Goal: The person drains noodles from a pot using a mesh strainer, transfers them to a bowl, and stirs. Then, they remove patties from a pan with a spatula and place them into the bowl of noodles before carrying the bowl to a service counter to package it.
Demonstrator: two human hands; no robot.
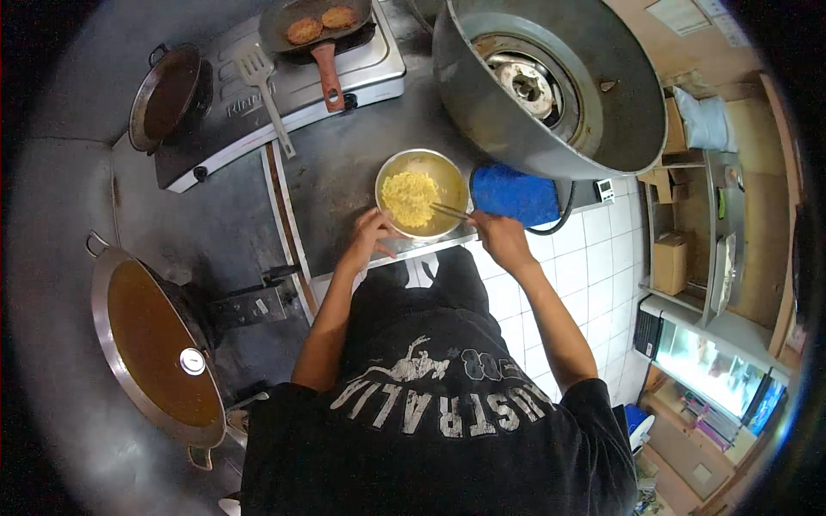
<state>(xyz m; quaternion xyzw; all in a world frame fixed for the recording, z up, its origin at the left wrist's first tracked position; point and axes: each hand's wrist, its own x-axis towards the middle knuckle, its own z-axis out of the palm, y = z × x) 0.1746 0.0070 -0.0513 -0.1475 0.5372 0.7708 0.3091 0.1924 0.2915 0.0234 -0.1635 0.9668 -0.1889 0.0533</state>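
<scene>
While the left hand steadies the bowl, chopsticks (right-hand held) point leftward.

I see a grey frying pan with a red handle holding two browned patties on the steel gas stove, a metal slotted spatula beside it, a blue cloth, and two oil-filled woks at left.

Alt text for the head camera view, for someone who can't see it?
Seen from above, a person's left hand steadies a metal bowl of yellow mix on a steel counter while the right hand holds chopsticks in it. A pan with two patties sits on a stove beyond.
</scene>
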